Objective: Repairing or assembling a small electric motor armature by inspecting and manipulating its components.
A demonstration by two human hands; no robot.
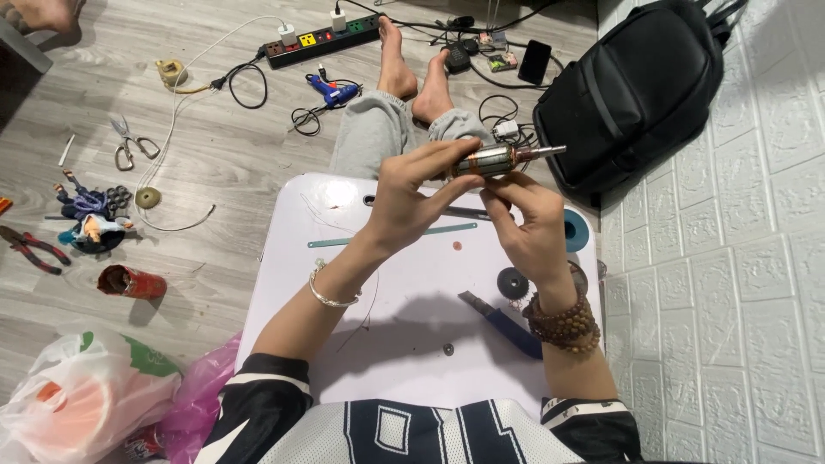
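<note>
While the person sat on the floor with a small white table (pixel 412 344) over the legs, both hands were raised above it, gripping a motor rotor (pixel 498 159). The left hand (pixel 404 202) clenched the rotor's left end, thumb and fingers wrapped round it. The right hand (pixel 533 228) pinched the rotor from below near its copper middle, fingertips touching it. The rotor lay roughly level, its steel shaft sticking out to the right, held well above the table's far edge, in front of the bare feet (pixel 412 77).

On the table: a blue-handled knife (pixel 507 325) just beside the right wrist, a dark disc (pixel 513 282) near it, a thin green strip (pixel 387 236) under the left hand, a small washer (pixel 448 349) near the front. A silver bracelet (pixel 331 292) sat on the left wrist, wooden beads (pixel 563 322) on the right.

On the floor: a power strip (pixel 322 39) and blue glue gun (pixel 333 90) beyond the knees, a black backpack (pixel 636 94) against the white wall at right, scissors (pixel 129 142), pliers (pixel 34 249), a red can (pixel 129 282) and a toy figure (pixel 90 219) at left, plastic bags (pixel 86 404) at lower left.
</note>
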